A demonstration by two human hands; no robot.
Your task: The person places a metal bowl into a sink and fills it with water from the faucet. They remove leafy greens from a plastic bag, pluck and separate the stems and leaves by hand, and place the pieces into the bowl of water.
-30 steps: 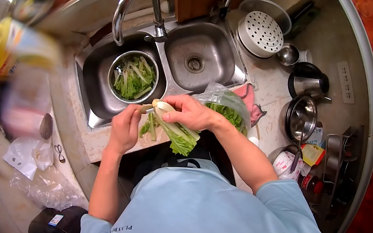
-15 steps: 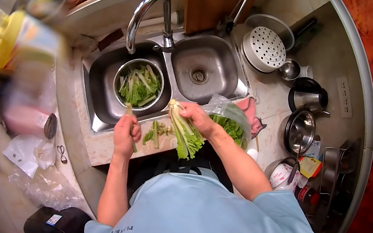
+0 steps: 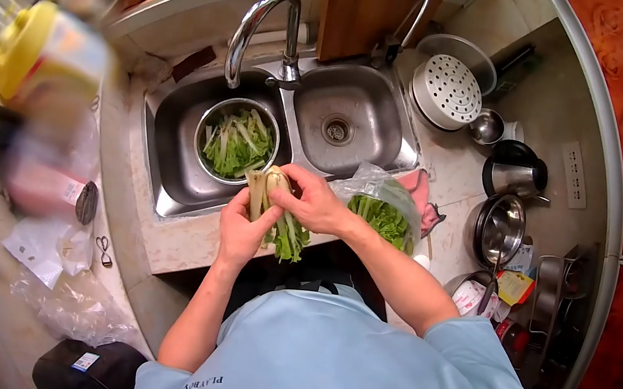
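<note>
Just in front of the sink, my two hands meet. My right hand (image 3: 312, 201) is closed round a head of lettuce (image 3: 289, 238), its pale root end up and its green leaves hanging down. My left hand (image 3: 240, 228) is closed on pale lettuce stalks (image 3: 256, 190), pressed against the head. In the left basin, a round metal bowl (image 3: 198, 148) contains cut green leaves and stalks (image 3: 239, 142). A clear plastic bag (image 3: 368, 181) with more lettuce (image 3: 382, 219) lies to the right of my right hand. My hands cover part of the counter's front edge.
A double sink (image 3: 351, 89) has a curved faucet (image 3: 264, 11) between its basins. Pots (image 3: 503, 224), a kettle (image 3: 516, 176) and a white steamer basket (image 3: 447, 93) stand at right. To the left are a yellow-capped jug (image 3: 44, 56) and plastic bags (image 3: 55, 253).
My left hand has moved right and up, bringing its stalks against the lettuce head. My right hand has shifted left with the head. Trimmings seen earlier on the counter are now hidden behind my hands.
</note>
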